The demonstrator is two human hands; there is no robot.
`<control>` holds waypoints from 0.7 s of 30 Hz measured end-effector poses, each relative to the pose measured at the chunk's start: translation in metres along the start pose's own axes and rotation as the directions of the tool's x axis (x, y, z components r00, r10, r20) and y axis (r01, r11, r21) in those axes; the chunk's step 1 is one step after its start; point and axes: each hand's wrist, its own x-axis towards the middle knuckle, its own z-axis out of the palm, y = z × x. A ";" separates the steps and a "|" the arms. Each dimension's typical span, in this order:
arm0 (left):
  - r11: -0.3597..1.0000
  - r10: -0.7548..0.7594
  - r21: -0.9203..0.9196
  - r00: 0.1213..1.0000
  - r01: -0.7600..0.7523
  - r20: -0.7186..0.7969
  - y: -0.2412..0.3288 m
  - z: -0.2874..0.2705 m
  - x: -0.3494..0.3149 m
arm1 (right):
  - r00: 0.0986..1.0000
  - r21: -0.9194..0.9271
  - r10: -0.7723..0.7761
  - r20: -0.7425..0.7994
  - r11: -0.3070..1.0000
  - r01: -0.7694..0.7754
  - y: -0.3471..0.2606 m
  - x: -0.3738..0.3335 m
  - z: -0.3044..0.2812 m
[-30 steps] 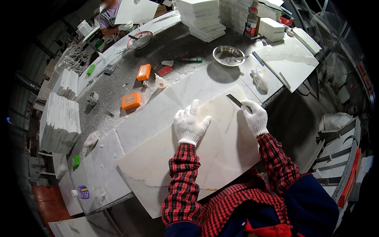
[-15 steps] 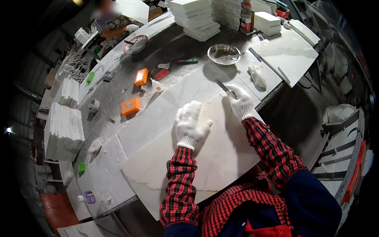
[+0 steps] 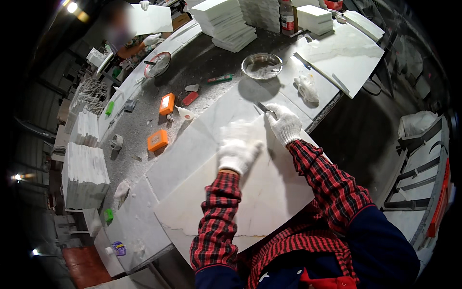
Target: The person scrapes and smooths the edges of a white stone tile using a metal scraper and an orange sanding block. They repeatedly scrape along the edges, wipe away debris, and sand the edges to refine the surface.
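The right hand (image 3: pixel 285 124) is closed around a thin dark blade (image 3: pixel 261 107) at the far corner of the white slab (image 3: pixel 255 197), which overhangs the counter's (image 3: pixel 207 57) near edge. The left hand (image 3: pixel 237 148) (blurred; I cannot tell its fingers' state) is over the slab. Beyond, farther from that edge, are a metal bowl (image 3: pixel 246 71) and two orange boxes (image 3: pixel 157 140).

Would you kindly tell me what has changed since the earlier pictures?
The right hand, gripping a dark blade throughout, has moved forward and left to the far corner of the pale slab. The left hand, flat on the slab earlier, is now blurred by motion; whether it still touches is unclear. Nothing was visibly picked up or released. The orange boxes and metal bowl stayed put.
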 end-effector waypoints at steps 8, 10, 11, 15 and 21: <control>0.973 -0.135 -0.217 0.946 0.071 -0.296 -0.029 0.012 -0.022 | 1.000 0.044 0.010 -0.007 0.999 -0.009 -0.003 -0.002 -0.002; 0.990 0.018 -0.124 0.949 -0.060 -0.316 -0.009 0.020 -0.012 | 1.000 0.074 0.010 -0.007 0.997 -0.010 -0.007 -0.002 -0.002; 0.988 0.098 -0.080 0.941 -0.130 -0.323 -0.001 0.025 -0.006 | 1.000 0.058 0.010 -0.004 0.998 -0.009 -0.007 -0.002 -0.002; 0.975 0.201 -0.034 0.939 -0.219 -0.281 -0.012 0.045 0.002 | 1.000 0.043 -0.005 -0.004 0.999 0.005 -0.004 -0.002 -0.002; 0.950 -0.298 -0.212 0.864 0.228 -0.407 -0.084 0.043 -0.058 | 0.999 0.038 -0.012 -0.031 0.999 0.013 -0.004 -0.003 -0.005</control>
